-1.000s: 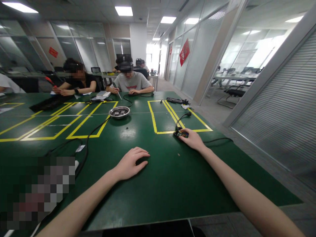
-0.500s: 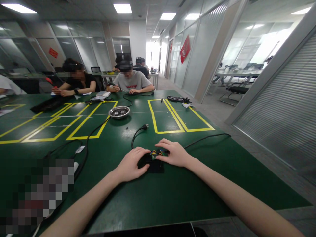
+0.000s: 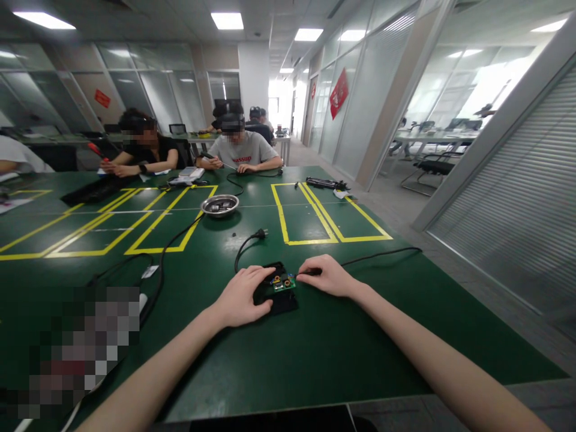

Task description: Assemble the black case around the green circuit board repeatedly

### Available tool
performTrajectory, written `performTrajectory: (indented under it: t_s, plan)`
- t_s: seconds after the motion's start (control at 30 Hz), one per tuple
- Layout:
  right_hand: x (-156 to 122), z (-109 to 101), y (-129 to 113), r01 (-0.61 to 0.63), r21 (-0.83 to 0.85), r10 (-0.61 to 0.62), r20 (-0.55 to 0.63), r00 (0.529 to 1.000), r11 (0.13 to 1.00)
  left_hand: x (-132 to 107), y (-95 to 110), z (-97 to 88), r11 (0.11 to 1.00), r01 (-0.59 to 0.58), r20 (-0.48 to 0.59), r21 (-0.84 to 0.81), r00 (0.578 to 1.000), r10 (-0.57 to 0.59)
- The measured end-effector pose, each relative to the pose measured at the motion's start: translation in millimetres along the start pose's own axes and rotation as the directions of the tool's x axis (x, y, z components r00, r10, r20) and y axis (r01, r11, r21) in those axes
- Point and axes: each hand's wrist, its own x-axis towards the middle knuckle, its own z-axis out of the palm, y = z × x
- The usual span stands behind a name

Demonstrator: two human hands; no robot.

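Resting between our hands in the head view, the board sits over the middle of the table, in from its near edge. A black case shows on two sides of it, one part toward the near edge, the other toward the far edge; whether they join is hidden.

Our left hand lies at the board's left, thumb and fingers parted wide, the thumb by the nearer case part and the fingertips at the farther one; we see it clamped on nothing. Our right hand has thumb and forefinger nearly together, apparently pinching the cable just beside the board; that cable runs on toward the table's right edge. Farther from the near edge, a plug lies on a curved lead that goes behind our left hand. The bowl stands nearer the far edge, where co-workers sit.

We judge the board light and stiff but fragile, with copper-coloured coils and small parts standing proud, so we would take it by its bare rims and press on none of them. The case looks like smooth, hard plastic, perhaps a bit slippery, and best held at its outer walls. The cable should bend easily but may tug the board, so hold it close to the joint.
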Motion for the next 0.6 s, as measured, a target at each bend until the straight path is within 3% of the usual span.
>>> performTrajectory:
  t_s: [0.13, 0.3, 0.43, 0.6]
  plan:
    - [2.4, 19.0, 4.8, 0.056, -0.098, -0.055, 0.012, 0.998, 0.994, 0.0, -7.3, 2.3, 0.997, -0.016, -0.015, -0.077, 1.0, 0.015]
    - [0.9, 24.3, 4.5, 0.132, -0.1, -0.137, -0.038, 0.99, 0.986, 1.6, -11.4, 6.2, 0.994, -0.017, -0.069, -0.107, 0.998, 0.01]
    - [1.6, 29.0, 1.3, 0.111, -0.047, -0.114, -0.057, 0.992, 0.993, 4.1, -11.7, 8.4, 0.994, -0.031, -0.097, -0.109, 0.995, 0.02]
    - [4.9, 36.7, 2.3, 0.034, -0.104, -0.048, -0.14, 0.989, 0.994, 4.8, -12.8, 3.9, 0.993, -0.033, -0.156, -0.111, 0.988, 0.015]
